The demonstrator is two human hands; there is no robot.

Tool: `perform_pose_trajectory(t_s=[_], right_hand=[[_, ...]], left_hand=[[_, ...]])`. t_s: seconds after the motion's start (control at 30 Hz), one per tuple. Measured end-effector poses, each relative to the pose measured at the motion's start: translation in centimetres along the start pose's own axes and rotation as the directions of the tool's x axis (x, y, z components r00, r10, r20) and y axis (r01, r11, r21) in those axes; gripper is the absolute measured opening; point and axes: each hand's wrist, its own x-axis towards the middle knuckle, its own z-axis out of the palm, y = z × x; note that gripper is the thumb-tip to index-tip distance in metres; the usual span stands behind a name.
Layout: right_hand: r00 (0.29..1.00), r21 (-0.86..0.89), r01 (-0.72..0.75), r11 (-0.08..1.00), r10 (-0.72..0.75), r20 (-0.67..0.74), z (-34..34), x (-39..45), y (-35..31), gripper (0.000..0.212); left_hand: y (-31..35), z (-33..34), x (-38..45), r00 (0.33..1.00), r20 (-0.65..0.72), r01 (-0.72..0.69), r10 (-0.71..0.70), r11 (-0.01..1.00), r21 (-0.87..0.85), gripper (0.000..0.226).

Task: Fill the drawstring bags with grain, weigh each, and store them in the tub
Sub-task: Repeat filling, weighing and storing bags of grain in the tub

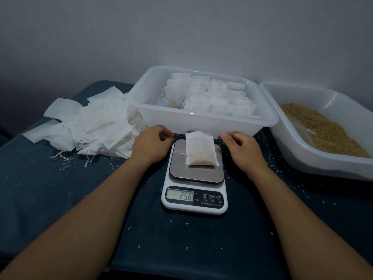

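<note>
A white drawstring bag (pixel 200 149) filled with grain lies flat on the steel platform of a white digital scale (pixel 194 199); the display reads 25.6. My left hand (pixel 153 143) hovers just left of the bag with loosely curled fingers, thumb near the index fingertip, and I see nothing in it. My right hand (pixel 241 147) hovers just right of the bag, also loosely curled and holding nothing I can see. Neither hand touches the bag. Behind the scale stands a translucent white tub (pixel 201 120) with several filled bags in rows.
A heap of empty white bags (pixel 94 124) lies at the left on the dark blue table (pixel 50 199). A second translucent tub (pixel 302 156) at the right holds loose brown grain (pixel 323 130). Stray grains dot the cloth.
</note>
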Motion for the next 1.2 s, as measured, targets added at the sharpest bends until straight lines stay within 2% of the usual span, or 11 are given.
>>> perform_pose_trajectory(t_s=[0.27,0.33,0.43,0.6,0.73,0.83,0.97,1.1,1.2], right_hand=[[0.999,0.022,0.026,0.999,-0.027,0.018,2.1,0.4,-1.7,0.042],[0.998,0.018,0.06,0.998,-0.06,0.013,2.3,0.4,-1.9,0.034],[0.995,0.054,0.095,0.994,-0.096,0.012,2.1,0.2,-2.1,0.011],[0.978,0.077,0.209,0.975,-0.208,-0.021,0.6,-1.3,-3.7,0.013],[0.936,0.103,0.351,0.931,-0.348,-0.044,-1.0,-2.1,-8.1,0.011],[0.913,0.078,0.408,0.91,-0.409,-0.005,-1.6,-1.5,-12.6,0.017],[0.888,0.077,0.458,0.885,-0.46,0.004,-1.1,2.2,-17.6,0.012],[0.905,0.06,0.42,0.906,-0.423,0.042,1.2,6.6,-20.4,0.015],[0.91,-0.034,0.405,0.914,-0.4,0.106,3.8,9.3,-20.4,0.016]], left_hand=[[-0.2,0.2,0.0,1.0,0.003,0.001,-0.001,1.0,0.0,0.007],[-0.2,0.2,0.0,1.0,0.005,0.01,-0.01,1.0,-0.009,0.008],[-0.1,0.2,-0.1,1.0,0.011,0.018,-0.018,1.0,-0.01,0.008],[0.1,0.2,-0.4,0.999,0.02,0.027,-0.026,1.0,-0.014,0.007],[0.2,0.1,-0.5,0.999,0.026,0.039,-0.039,0.999,-0.016,0.006],[0.3,0.1,-0.5,0.999,0.026,0.042,-0.042,0.999,-0.022,0.005],[0.2,0.2,-0.6,0.998,0.03,0.047,-0.046,0.998,-0.03,0.007],[0.1,0.3,-0.7,0.999,0.017,0.039,-0.038,0.998,-0.057,0.009],[-0.1,0.5,-0.8,1.0,0.005,0.025,-0.025,0.997,-0.074,0.005]])
